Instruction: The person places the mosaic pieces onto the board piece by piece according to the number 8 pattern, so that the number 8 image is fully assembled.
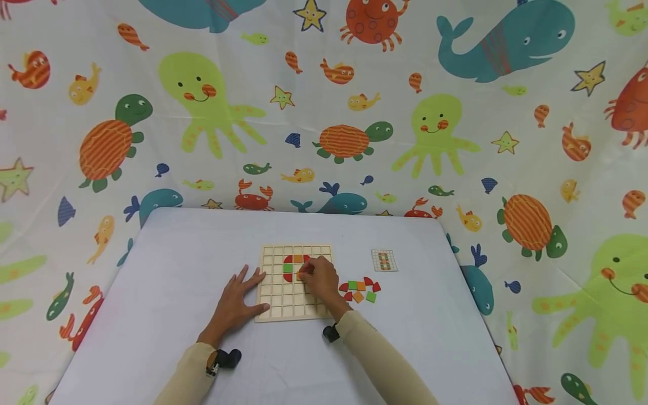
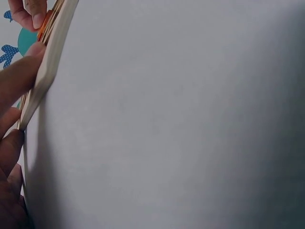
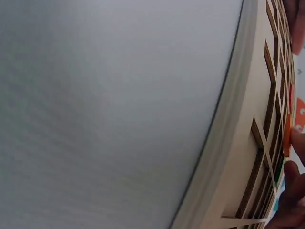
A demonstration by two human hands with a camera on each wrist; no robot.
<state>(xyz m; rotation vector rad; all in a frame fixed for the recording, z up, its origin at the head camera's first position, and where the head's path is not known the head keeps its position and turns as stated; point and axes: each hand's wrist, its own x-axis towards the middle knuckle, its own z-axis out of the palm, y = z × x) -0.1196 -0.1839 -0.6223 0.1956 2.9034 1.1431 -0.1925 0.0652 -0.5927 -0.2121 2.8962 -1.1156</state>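
A light wooden grid board (image 1: 277, 309) lies on the table in the head view. My left hand (image 1: 234, 304) rests at its left edge, fingers spread, with the thumb on the lower rim. Over the board's middle, my right hand (image 1: 322, 279) pinches an orange square tile (image 3: 287, 137) between thumb and finger, at a cell of the grid. Set in the board beside it are red curved pieces (image 1: 288, 277), a green square (image 1: 288, 268) and another orange square (image 1: 298, 259). My right hand hides some cells to the right.
Loose red, green and orange pieces (image 1: 360, 286) lie right of the board, close to my right forearm. Farther right is a small card (image 1: 385, 260) printed with a grid pattern. A white cloth (image 1: 435, 315) covers the table; a sea-animal curtain (image 1: 304, 124) hangs behind.
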